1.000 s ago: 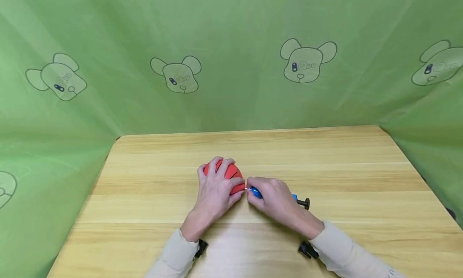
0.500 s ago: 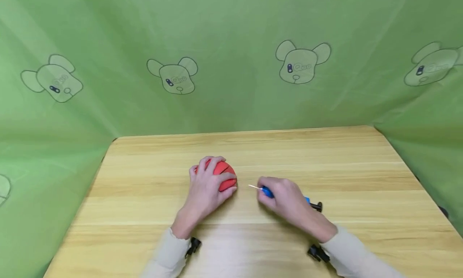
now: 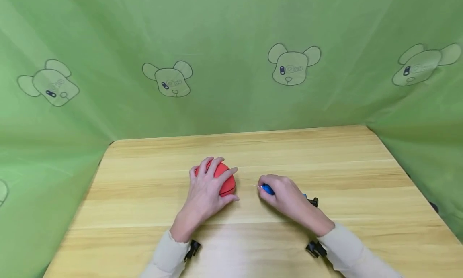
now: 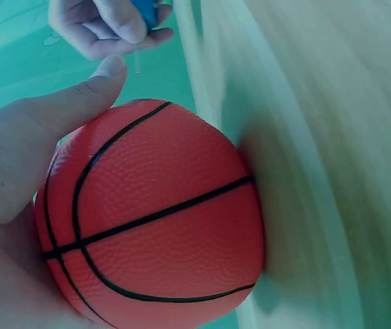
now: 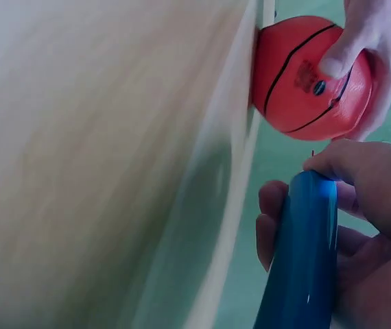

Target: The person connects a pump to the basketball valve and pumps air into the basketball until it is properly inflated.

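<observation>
A small red toy basketball (image 3: 228,185) with black lines sits on the table. My left hand (image 3: 203,187) cups it from above and the left, its index finger and thumb spread at the ball's right side. The left wrist view shows the ball's pebbled skin (image 4: 171,226) up close. To the right, my right hand (image 3: 285,193) grips a blue hand pump (image 5: 302,253). The pump's thin needle (image 3: 255,186) points left at the ball, with a gap between them. A black pump handle (image 3: 313,202) sticks out behind the hand. My palm hides much of the pump barrel.
The light wooden table (image 3: 275,149) stretches under both hands. Behind it hangs a green curtain (image 3: 224,109) printed with bear faces. Black wrist mounts (image 3: 316,249) are strapped under the pale sleeves (image 3: 347,250).
The needle has come away from the ball as my right hand moved right with the pump. The left hand and ball shifted slightly left, and its index finger and thumb have spread.
</observation>
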Tool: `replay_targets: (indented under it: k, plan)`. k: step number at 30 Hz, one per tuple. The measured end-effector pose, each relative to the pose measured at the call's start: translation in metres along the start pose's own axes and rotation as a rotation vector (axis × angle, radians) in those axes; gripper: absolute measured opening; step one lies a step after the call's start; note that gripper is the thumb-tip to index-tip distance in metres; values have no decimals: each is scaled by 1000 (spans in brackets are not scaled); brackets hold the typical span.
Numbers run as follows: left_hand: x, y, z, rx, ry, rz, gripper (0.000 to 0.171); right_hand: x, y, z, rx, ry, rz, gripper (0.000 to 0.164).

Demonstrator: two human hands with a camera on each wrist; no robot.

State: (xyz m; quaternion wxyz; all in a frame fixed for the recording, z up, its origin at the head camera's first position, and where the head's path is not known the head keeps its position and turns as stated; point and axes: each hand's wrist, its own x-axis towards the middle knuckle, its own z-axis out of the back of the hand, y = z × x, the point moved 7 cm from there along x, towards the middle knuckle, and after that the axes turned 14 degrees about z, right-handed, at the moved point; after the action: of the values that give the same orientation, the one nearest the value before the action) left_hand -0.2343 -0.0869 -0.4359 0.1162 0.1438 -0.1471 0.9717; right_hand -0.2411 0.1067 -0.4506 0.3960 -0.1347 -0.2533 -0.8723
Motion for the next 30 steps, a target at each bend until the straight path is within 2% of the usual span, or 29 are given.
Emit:
replay_targets:
  k: [8,15,17,23,30]
  plan:
    - [-2,1,9,-67,-6,2,74,-1,-17,-5,-40,15,-91,8]
    - [-2,9,13,-192,40,43,70,-4,-22,-18,-49,142,-173,13]
    - [-1,12,13,-229,60,61,68,-6,-22,-21,-52,156,-187,15]
    - [2,23,13,-316,103,118,57,-14,-19,-19,-51,130,-191,22]
    - [4,30,17,-360,97,135,58,-22,-17,-6,-40,103,-196,35]
